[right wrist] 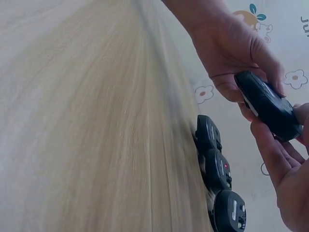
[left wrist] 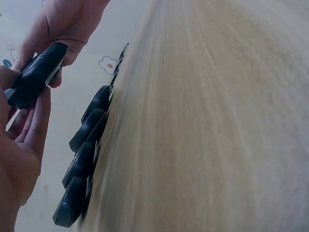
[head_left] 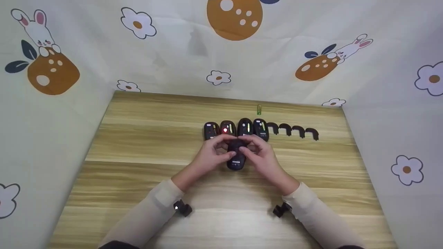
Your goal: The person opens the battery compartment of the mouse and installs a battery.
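Observation:
A black computer mouse [head_left: 236,163] is held up off the table by both hands, its underside with a white label facing the head camera. The left hand [head_left: 211,153] grips its left side between thumb and fingers. On the other side the right hand [head_left: 262,154] grips it the same way, thumb on the underside. Both wrist views show the mouse [left wrist: 36,77] well above the tabletop, pinched between the hands. Just beyond the hands, several more black mice [head_left: 245,127] lie underside up in a row, and one glows red. The fingers hide part of the held mouse.
Several curved black covers [head_left: 285,129] lie in a line to the right of the mice. A green battery [head_left: 259,110] lies behind the row, near the back edge. The wooden table [head_left: 138,138] is enclosed by patterned cloth walls [head_left: 173,52].

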A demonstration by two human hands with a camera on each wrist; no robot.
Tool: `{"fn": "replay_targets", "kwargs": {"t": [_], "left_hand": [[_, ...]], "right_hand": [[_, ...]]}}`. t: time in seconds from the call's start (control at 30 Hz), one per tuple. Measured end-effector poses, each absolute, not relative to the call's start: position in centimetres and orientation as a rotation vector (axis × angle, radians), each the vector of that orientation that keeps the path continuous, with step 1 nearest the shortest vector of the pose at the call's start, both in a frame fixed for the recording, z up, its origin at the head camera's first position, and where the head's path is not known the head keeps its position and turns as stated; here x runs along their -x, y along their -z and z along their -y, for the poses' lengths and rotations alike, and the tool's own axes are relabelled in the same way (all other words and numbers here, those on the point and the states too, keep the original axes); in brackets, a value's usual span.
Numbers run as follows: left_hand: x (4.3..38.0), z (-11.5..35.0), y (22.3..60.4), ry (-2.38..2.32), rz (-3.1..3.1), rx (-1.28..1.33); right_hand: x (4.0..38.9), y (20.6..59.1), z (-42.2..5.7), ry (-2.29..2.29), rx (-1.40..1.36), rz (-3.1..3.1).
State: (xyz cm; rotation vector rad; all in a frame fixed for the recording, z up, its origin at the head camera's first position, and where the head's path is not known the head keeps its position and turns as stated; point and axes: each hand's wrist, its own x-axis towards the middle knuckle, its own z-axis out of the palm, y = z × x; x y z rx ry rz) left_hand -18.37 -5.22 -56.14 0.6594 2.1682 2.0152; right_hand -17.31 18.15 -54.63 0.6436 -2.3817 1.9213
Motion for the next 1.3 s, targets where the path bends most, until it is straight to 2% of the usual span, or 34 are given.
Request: {"fn": "replay_targets", "kwargs": {"t": [0.6,1.3], "left_hand": [[18.4,5.2,56.1,-2.029,-2.108,-0.617],[18.2,5.1,56.0,-1.987,-2.122,-0.603]], "right_hand": [[17.6,53.7,-19.2,-1.905,-0.856,2.514],[17.6,53.8,-19.5,-1.940,-0.764,2.580]]}}
